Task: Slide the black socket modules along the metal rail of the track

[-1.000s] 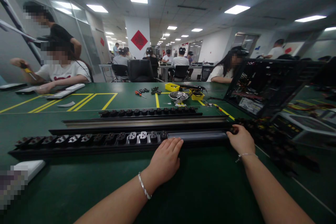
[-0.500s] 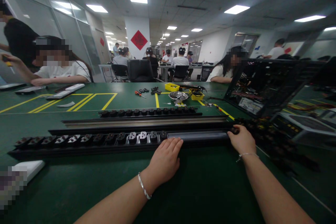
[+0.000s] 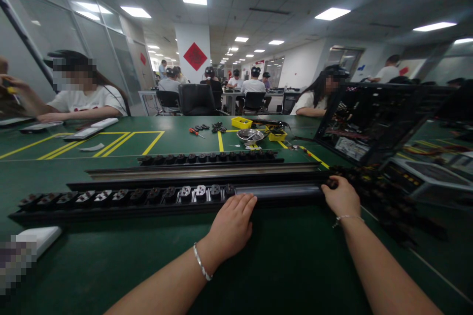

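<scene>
While the left hand (image 3: 232, 224) lies flat with fingers spread, released, on the near edge of the long black power strip (image 3: 166, 197), the right hand (image 3: 342, 198) pinches the strip's end at 3 o'clock. That strip stretches across the green counter (image 3: 288, 261), sockets filling its left half. At 12 o'clock lie a second socket rail (image 3: 207, 158), a metal bowl (image 3: 250, 135) and yellow bins (image 3: 242, 122); an open computer case (image 3: 373, 120) stands at 2 o'clock.

A metal bowl (image 3: 250, 136) sits between yellow bins (image 3: 242, 122); screwdriver (image 3: 195, 132) nearby.
</scene>
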`<state>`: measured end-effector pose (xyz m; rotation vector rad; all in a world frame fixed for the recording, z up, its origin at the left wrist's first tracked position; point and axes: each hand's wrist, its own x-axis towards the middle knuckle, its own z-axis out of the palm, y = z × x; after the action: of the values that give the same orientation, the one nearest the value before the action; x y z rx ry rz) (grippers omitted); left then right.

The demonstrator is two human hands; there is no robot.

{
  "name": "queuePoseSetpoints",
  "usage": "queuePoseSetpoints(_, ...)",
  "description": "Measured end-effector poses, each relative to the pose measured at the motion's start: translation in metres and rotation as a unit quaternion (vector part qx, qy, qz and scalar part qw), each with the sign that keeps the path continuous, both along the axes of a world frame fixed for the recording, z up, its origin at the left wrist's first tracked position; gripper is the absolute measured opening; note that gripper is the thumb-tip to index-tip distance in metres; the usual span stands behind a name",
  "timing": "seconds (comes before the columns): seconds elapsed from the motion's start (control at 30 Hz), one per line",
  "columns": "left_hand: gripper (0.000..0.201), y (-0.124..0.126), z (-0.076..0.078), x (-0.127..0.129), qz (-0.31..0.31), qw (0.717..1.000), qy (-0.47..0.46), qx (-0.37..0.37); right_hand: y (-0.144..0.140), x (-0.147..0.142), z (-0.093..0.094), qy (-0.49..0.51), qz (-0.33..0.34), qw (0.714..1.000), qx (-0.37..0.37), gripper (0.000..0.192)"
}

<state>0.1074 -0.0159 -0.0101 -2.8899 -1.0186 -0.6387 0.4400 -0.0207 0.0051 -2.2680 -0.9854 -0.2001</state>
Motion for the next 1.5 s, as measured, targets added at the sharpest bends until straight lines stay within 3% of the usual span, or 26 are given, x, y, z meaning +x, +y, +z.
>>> queuePoseSetpoints(0.9,0.060,0.000,0.000,0.000,0.001,1.000,0.001,0.001,0.000,0.015,-0.006,-0.005,-0.020,0.999,0.031,0.037)
queuePoseSetpoints(1.07,0.061,0.000,0.000,0.000,0.000,1.000,-0.003,0.000,-0.005,0.027,-0.006,0.017,-0.048,0.998,0.031,0.036)
queuePoseSetpoints(1.37,0.060,0.000,0.002,-0.001,0.000,1.000,0.005,0.000,-0.032,0.054,0.012,0.062,-0.084,0.992,-0.070,0.046)
queuePoseSetpoints(1.5,0.060,0.000,0.001,-0.001,0.002,1.000,0.008,-0.001,-0.044,0.075,0.016,0.059,-0.046,0.989,-0.130,0.032)
